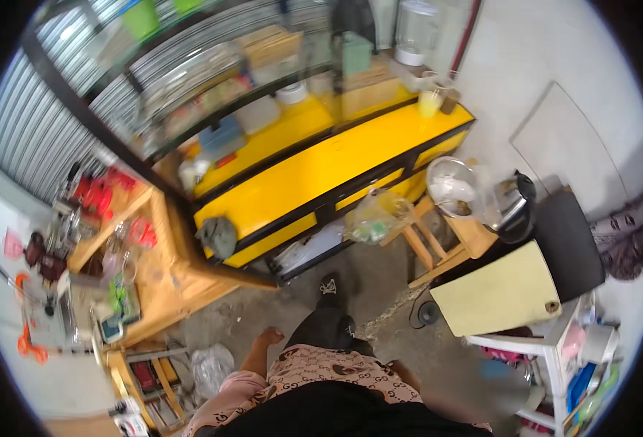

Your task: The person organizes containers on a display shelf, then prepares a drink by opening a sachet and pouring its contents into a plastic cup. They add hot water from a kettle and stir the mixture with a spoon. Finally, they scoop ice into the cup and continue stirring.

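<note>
My left hand hangs beside my hip above the concrete floor, its fingers curled in, and nothing shows in it. Of my right hand only a small part is seen at my other side, by the patterned pink shirt; what its fingers do is hidden. Ahead stands a long yellow counter with black edges. A crumpled dark grey cloth lies on its near left end. Nearest my left hand is a clear plastic bag on the floor, with a wooden counter beyond it.
A wooden stool bears a clear bowl and a black and steel kettle. A filled plastic bag hangs by the yellow counter. Cups of drink stand at its far end. A pale yellow board juts in at right, above a white rack.
</note>
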Tool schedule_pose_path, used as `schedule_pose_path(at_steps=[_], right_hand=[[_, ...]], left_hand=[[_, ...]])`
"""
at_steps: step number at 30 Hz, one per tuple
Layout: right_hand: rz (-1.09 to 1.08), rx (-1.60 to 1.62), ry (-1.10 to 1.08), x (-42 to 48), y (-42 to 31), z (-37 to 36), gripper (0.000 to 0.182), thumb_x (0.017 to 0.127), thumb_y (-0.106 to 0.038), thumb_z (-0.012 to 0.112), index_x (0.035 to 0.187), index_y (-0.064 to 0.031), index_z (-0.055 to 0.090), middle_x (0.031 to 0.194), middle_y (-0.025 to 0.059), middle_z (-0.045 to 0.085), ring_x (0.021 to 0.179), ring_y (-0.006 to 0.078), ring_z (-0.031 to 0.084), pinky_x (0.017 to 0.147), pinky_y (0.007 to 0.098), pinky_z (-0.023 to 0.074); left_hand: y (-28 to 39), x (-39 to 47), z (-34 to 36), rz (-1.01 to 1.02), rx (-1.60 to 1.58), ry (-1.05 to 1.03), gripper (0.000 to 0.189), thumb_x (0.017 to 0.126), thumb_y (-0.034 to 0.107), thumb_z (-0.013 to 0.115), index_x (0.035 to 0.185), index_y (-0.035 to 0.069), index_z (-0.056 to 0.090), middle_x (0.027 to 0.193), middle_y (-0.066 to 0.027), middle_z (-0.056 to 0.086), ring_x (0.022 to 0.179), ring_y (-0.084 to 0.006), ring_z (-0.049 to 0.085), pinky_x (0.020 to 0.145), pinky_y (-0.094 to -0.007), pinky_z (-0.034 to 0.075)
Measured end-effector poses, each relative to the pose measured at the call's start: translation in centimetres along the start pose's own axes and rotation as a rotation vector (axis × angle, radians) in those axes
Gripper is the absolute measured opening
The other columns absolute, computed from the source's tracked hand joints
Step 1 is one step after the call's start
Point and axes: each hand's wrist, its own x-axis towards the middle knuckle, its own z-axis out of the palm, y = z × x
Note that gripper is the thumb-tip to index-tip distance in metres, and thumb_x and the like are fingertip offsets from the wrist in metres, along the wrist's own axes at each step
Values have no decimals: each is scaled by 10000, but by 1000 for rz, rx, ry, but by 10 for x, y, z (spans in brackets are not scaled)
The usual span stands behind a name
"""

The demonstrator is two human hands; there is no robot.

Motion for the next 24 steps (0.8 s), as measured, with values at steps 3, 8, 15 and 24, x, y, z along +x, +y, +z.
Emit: schedule_pose_path(at_steps=[3,8,15,24], right_hand=[[-9,-14,29,22,21,-20,376,854,-312,576,1154,-86,598,1145,132,613,1025,271,584,832,395,481],[-478,-533,268,78,-32,-64,205,896,-188,527,792,-31,608,728,67,600,623,201,545,584,378,433],[-747,-8,60,82,-126,-53,259,855,-256,547,854,-18,649,717,114,634,661,207,617,600,340,497],[-732,-809,19,61,-252,-27,336,806,-355,575,771,-36,674,748,108,668,633,245,632,609,361,501]], left_hand=[[-13,-40,42,-151,-183,-107,239,829,304,593,998,173,700,884,-63,694,843,-212,652,734,-373,507],[-55,-76,83,-89,-271,133,304,831,314,565,1060,149,676,961,-79,684,866,-251,651,747,-377,512],[-95,-92,110,-125,-198,394,277,788,319,586,931,108,695,854,-103,678,790,-232,646,736,-364,506],[-173,-128,71,-103,-998,535,252,818,258,593,952,55,660,810,-86,670,676,-163,617,648,-308,496]])
